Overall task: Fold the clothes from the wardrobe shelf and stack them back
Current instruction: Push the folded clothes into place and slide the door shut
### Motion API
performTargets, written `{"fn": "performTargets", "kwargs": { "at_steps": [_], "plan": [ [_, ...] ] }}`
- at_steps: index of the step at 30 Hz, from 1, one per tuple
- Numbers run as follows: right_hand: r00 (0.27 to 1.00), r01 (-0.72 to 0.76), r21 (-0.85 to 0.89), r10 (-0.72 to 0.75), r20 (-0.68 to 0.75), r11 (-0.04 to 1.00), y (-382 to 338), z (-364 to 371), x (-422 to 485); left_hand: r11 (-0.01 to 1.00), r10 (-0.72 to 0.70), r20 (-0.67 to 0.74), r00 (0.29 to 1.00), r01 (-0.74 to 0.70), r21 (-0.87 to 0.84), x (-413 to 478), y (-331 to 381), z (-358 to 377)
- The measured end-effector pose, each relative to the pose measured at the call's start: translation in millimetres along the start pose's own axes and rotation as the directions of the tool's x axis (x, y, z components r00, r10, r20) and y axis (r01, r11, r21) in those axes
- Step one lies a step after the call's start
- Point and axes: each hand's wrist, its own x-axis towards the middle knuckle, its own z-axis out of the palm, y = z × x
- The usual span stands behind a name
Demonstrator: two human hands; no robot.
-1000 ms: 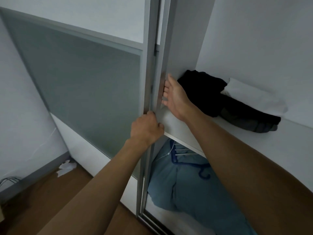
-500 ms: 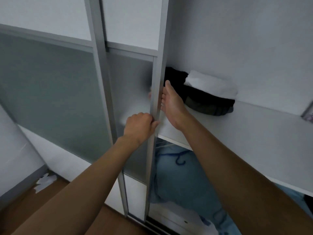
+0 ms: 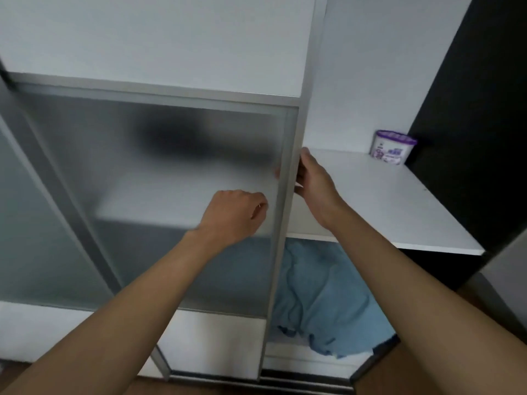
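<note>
Door (image 3: 182, 172) has slid right since the last frame: it now covers the left part of the shelf (image 3: 379, 195), so the clothes (image 3: 199, 141) went from open view to behind the frosted panel. My right hand (image 3: 312, 182) has stayed on the door's right edge frame, fingers wrapped round it, thumb on the near side. My left hand (image 3: 236, 213) has come off that frame; it's loosely curled in front of the glass, holding nothing, contact with the panel unclear. Clothes now read only as a dark smear through the frosting at the back left of the shelf, with a paler patch to its right; no folds or edges legible. Uncovered part of the shelf carries a purple-lidded tub (image 3: 392, 147) at the back right. Blue fabric (image 3: 322, 297) lies below the shelf.
</note>
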Motion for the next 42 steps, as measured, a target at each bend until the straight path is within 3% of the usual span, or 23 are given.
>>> {"fn": "performTargets", "kwargs": {
  "at_steps": [2,5,7,12,20,29,34,42],
  "plan": [
    [0.994,0.050,-0.119,-0.061,-0.091,0.992,1,-30,-14,0.989,0.142,-0.149,0.979,-0.147,-0.026,10,12,-6],
    [0.940,0.127,-0.336,-0.221,-0.260,0.933,1,-65,-35,0.926,0.369,-0.358,0.858,-0.372,0.064,31,30,-9],
    [0.891,0.119,-0.424,-0.285,-0.354,0.898,-1,-86,-47,0.908,0.418,-0.384,0.823,-0.389,0.155,45,44,-7],
    [0.801,-0.044,-0.590,-0.324,-0.503,0.806,-4,-148,-71,0.899,0.363,-0.262,0.894,-0.262,0.352,70,74,2],
    [0.717,-0.163,-0.605,-0.328,-0.615,0.780,-10,-237,-106,0.817,0.485,-0.239,0.841,-0.338,0.467,115,141,32],
    [0.550,-0.335,-0.320,-0.091,-0.830,0.886,5,-319,-117,0.810,0.515,-0.238,0.823,-0.377,0.450,142,224,53],
    [0.602,-0.412,-0.214,0.089,-0.793,0.885,4,-352,-119,0.782,0.524,-0.236,0.818,-0.353,0.513,150,253,60],
    [0.678,-0.423,-0.360,0.027,-0.735,0.832,7,-381,-127,0.742,0.527,-0.182,0.830,-0.345,0.575,152,270,73]
  ]
}}
